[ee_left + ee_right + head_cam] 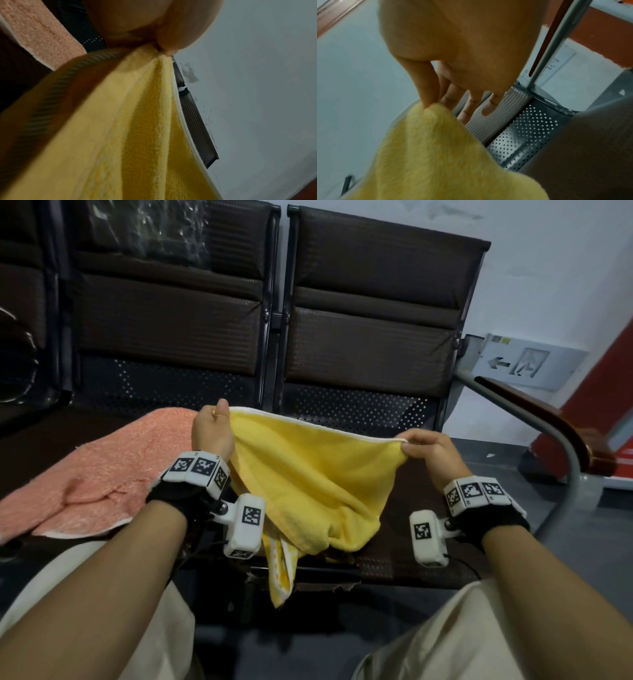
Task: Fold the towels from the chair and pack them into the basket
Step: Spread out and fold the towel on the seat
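A yellow towel hangs between both hands above the dark chair seat. My left hand pinches its upper left corner, and my right hand pinches the upper right corner, so the white-trimmed top edge stretches between them. The towel's lower part bunches on the seat and a striped end dangles over the front edge. In the left wrist view the yellow towel fans out from my pinching fingers. In the right wrist view, thumb and forefinger nip the yellow towel. A pink towel lies spread on the left seat. No basket is in view.
Two dark padded chair backs stand against a white wall. A metal armrest with a wooden top curves at the right. A red cabinet and an exit sign sit at the far right. My knees in beige trousers are below.
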Motion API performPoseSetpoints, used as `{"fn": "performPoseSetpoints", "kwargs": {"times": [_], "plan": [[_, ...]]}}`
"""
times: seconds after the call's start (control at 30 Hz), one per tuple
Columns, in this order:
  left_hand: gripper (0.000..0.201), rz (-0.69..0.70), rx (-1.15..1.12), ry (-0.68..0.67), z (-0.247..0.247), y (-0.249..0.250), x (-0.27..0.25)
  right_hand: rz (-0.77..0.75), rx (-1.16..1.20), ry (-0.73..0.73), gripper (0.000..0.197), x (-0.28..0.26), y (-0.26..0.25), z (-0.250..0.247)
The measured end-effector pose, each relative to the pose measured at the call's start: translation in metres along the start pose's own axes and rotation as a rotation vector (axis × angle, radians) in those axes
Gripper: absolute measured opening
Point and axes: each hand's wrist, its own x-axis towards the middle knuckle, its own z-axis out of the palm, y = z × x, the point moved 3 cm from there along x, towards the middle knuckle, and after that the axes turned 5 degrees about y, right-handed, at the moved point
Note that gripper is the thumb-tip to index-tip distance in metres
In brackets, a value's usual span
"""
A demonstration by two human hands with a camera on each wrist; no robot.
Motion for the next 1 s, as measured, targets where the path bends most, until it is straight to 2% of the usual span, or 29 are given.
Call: {"fn": "performPoseSetpoints", "kwargs": {"times": [0.07,0.13,0.2,0.27,0.43,0.53,0.7,0.77,0.83,0.9,1.0], "plan": [[0.042,0.007,0.036,0.037,-0.005,-0.001,0.005,0.055,-0.117,-0.179,0.025,-0.004,0.004,0.006],[0.046,-0.016,0.064,0.074,-0.009,-0.003,0.012,0.11,-0.373,-0.361,0.02,-0.009,0.017,0.01],[0.045,-0.026,0.086,0.075,-0.01,-0.005,0.016,0.123,-0.652,-0.468,0.016,-0.012,0.028,0.008],[0.045,-0.007,0.093,0.053,-0.005,-0.005,0.014,0.125,-0.755,-0.457,0.019,-0.012,0.033,0.003],[0.045,0.015,0.092,0.019,0.004,-0.004,0.009,0.039,-0.78,-0.276,0.023,-0.01,0.031,0.0],[0.046,0.01,0.086,0.017,0.006,-0.003,0.009,-0.001,-0.712,-0.195,0.012,-0.008,0.033,0.002],[0.047,-0.009,0.072,0.024,0.007,-0.005,0.013,-0.057,-0.62,-0.117,0.016,-0.001,0.036,0.0],[0.047,-0.021,0.059,0.031,0.007,-0.007,0.014,-0.09,-0.41,-0.074,0.019,0.003,0.032,-0.001],[0.043,-0.041,0.039,0.036,0.009,-0.01,0.017,-0.049,-0.075,-0.07,0.021,0.006,0.026,0.001],[0.036,-0.066,0.029,0.05,0.011,-0.012,0.02,0.043,0.238,-0.133,0.016,0.008,0.021,0.006],[0.037,-0.051,0.048,0.068,0.011,-0.012,0.021,0.121,0.437,-0.241,0.009,0.01,0.017,0.008]]}}
